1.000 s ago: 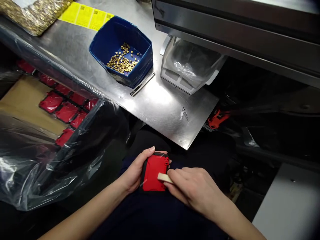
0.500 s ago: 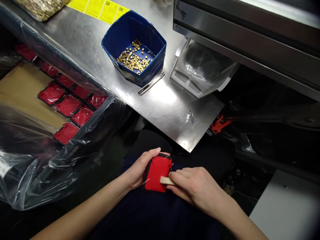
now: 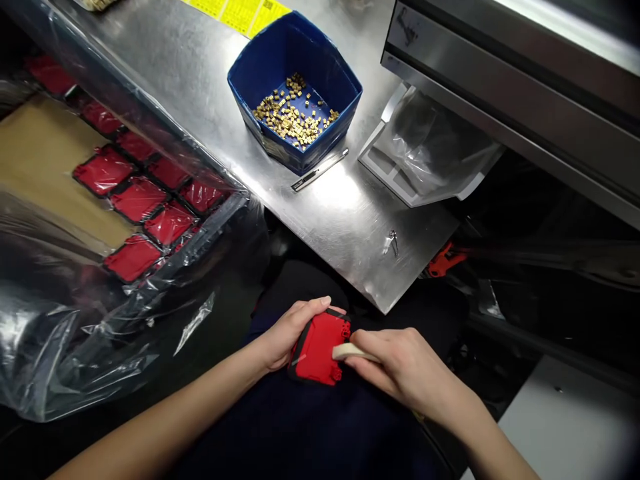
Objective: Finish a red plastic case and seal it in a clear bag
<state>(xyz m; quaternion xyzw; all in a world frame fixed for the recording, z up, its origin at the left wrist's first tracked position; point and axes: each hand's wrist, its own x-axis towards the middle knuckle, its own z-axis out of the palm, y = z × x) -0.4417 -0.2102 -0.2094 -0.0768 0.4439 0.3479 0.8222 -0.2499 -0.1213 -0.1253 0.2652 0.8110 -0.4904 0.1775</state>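
Over my lap, my left hand point(image 3: 291, 333) is closed around the left side of a flat red plastic part with a black rim point(image 3: 319, 347), its thumb along the top edge. Small red shapes stick out on the part's right side. A cream-coloured flat strip point(image 3: 349, 351) is pinched in my right hand point(image 3: 400, 363). The strip's blunt end lies at the red face near its right edge; whether it presses on it I cannot tell. My right hand's lower fingers are curled and partly hidden.
Ahead is a metal table point(image 3: 200, 73) with a blue bin point(image 3: 300, 157) of small brass pieces, a slim cutter knife point(image 3: 320, 171), nail clippers point(image 3: 391, 243) and a grey tray point(image 3: 385, 180) lined with clear plastic. At left, a plastic-lined box holds several red-and-black parts point(image 3: 137, 199).
The view has shifted, so the table and boxes sit differently in it. My right hand has drawn the strip slightly towards the part's right edge. My left hand keeps its hold.
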